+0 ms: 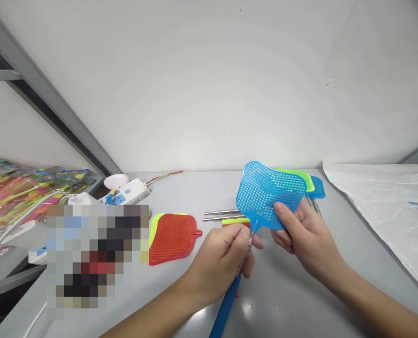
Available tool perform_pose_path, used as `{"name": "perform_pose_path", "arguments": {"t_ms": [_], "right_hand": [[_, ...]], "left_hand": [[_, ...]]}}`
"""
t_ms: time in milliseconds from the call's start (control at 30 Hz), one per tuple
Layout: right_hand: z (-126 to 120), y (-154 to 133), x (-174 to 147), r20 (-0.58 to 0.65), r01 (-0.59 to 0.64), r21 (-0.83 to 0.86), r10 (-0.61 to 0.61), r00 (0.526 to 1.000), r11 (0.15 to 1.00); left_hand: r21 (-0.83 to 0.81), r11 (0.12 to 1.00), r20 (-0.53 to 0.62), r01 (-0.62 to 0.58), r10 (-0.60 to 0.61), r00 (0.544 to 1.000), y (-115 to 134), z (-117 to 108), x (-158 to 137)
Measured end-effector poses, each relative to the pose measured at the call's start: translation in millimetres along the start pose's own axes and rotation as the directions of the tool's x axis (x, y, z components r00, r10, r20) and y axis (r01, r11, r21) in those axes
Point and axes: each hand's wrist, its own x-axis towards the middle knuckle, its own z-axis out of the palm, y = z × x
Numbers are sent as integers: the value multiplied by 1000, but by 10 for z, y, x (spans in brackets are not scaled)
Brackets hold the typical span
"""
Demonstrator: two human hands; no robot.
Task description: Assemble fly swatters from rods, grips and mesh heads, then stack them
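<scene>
A blue fly swatter (268,192) with a perforated head is held up above the table, tilted, its blue handle (224,307) pointing down toward me. My left hand (226,253) is closed around its metal rod just below the head. With the thumb on the front, my right hand (300,230) pinches the lower right edge of the head. Left of my hands lies a red swatter head (175,237) on top of a yellow-green one (154,230). Behind the held swatter are metal rods (221,214) with a yellow handle, partly hidden.
Green (312,180) and blue swatter heads (320,188) lie behind my right hand. A white power strip (129,192) with cables sits at the back left, near packaged colourful items (22,192). White plastic sheeting (384,197) covers the right side. A pixelated patch hides the left front.
</scene>
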Motion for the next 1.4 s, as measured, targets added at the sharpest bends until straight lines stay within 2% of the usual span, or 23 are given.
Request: {"name": "perform_pose_path", "arguments": {"t_ms": [200, 567, 800, 1200, 1400], "right_hand": [[-11, -16, -2, -5, 8, -19, -8, 1000, 1000], [-22, 0, -27, -5, 14, -34, -14, 1000, 999], [6, -18, -19, -11, 22, -24, -22, 1000, 999], [11, 33, -58, -76, 27, -72, -33, 997, 997], [52, -10, -65, -96, 53, -74, -60, 994, 996]], "left_hand": [[-70, 997, 24, 42, -41, 999, -23, -20, 16], [-30, 999, 2, 10, -10, 1000, -4, -7, 4], [-76, 995, -4, 59, -60, 998, 19, -1, 2], [-69, 998, -21, 10, -11, 1000, -16, -17, 7], [-9, 1000, -51, -17, 17, 999, -5, -14, -6]]}}
